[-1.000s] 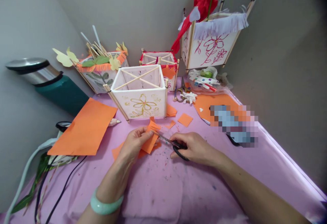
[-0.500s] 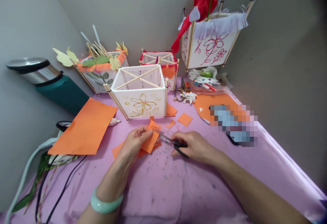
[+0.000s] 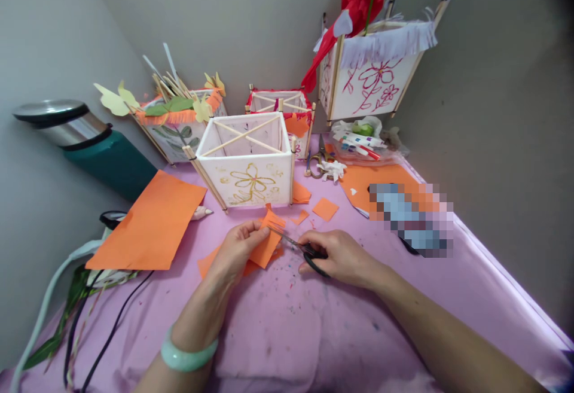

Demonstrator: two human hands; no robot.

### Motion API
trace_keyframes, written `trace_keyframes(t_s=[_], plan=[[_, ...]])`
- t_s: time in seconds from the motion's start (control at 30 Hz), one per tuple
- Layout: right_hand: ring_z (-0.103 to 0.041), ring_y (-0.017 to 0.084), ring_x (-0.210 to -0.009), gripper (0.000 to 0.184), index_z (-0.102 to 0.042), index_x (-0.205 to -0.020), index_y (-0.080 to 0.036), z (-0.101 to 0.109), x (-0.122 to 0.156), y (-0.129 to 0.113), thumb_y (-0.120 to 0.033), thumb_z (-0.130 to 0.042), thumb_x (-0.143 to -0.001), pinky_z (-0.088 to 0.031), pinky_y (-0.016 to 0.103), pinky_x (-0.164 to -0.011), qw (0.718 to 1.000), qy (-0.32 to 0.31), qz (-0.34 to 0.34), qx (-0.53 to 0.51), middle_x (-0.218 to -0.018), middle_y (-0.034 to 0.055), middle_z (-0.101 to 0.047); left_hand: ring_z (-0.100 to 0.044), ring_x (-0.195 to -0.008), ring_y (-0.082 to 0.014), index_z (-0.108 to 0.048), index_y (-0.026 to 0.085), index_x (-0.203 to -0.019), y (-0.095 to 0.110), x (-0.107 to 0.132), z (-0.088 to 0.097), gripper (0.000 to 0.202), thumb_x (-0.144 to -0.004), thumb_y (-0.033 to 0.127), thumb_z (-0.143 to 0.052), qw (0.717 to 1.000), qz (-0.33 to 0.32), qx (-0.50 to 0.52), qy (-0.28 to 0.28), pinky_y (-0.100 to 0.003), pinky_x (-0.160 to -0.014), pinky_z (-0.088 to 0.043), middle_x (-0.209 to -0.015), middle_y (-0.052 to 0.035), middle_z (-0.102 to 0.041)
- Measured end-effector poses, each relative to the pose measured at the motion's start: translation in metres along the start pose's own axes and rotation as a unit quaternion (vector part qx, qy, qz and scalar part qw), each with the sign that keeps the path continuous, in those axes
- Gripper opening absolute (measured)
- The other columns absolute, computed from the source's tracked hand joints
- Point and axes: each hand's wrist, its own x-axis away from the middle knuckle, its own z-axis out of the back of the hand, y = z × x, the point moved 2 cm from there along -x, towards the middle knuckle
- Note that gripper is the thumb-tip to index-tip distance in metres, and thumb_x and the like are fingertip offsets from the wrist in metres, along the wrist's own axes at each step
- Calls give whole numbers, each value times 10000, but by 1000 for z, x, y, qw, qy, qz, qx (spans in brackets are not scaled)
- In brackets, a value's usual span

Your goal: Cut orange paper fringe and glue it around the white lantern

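Observation:
My left hand pinches a piece of orange paper between thumb and fingers; its upper edge is cut into thin strips. My right hand is wrapped round the black handles of a pair of scissors, whose blades reach left into the fringed edge. More orange paper lies on the table under my left hand. Just beyond the hands are a small orange square and some scraps. Behind them stands a white box lantern with wooden sticks at its corners and a yellow flower drawn on the front.
A large orange sheet and a teal bottle are at left, with cables below. Behind stand other decorated boxes, one with a red paper flower. Gold-handled scissors, a marker tray and a blurred-out object are at right.
The view has shifted very slightly. My hands, the paper and the scissors keep almost the same position; the scissors remain at the fringed edge.

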Motion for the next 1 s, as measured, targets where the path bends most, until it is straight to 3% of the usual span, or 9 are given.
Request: trace_keyframes(t_s=[0.7,1.0], plan=[[-493,97,-572,253,-644,-897,-212,0,0,-2,-383,-738,-736,-320,193,-564,1000,8,3,25,-647,-47,-585,-671,-618,-201,-633,116,-774,-1,-1,0,258,-690,336,-740,1000,2,-19,-21,-323,-626,-533,-716,-101,-718],[-491,90,-582,293,-659,-905,-215,0,0,3,-402,-763,-704,-309,194,-560,999,17,-7,30,-644,-56,-569,-673,-606,-208,-635,116,-754,0,-1,1,256,-679,331,-751,1000,-3,-2,-4,-325,-605,-534,-693,-101,-716]])
